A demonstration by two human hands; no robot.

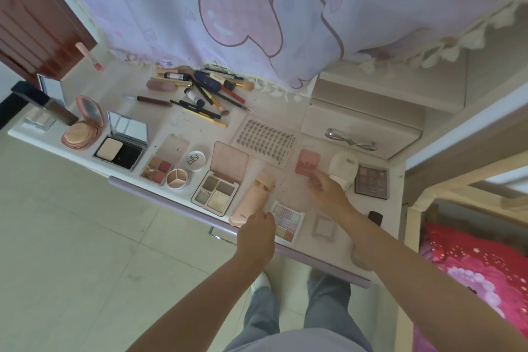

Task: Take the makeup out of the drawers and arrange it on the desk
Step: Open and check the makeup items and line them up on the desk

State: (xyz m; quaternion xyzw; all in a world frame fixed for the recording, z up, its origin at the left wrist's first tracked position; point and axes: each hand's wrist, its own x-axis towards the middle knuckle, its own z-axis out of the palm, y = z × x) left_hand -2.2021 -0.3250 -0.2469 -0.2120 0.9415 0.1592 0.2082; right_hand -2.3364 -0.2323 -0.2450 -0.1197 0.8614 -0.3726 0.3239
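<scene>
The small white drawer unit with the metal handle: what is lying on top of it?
The curtain hangs over the back of the drawer unit, so that part of its top is hidden. The visible part carries nothing.

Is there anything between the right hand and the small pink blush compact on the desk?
Nothing visible stands between them. The right hand has its fingertips at the near edge of the small pink blush compact. The white oval case lies just to its right and the lash tray behind it to the left, both off the path.
</scene>
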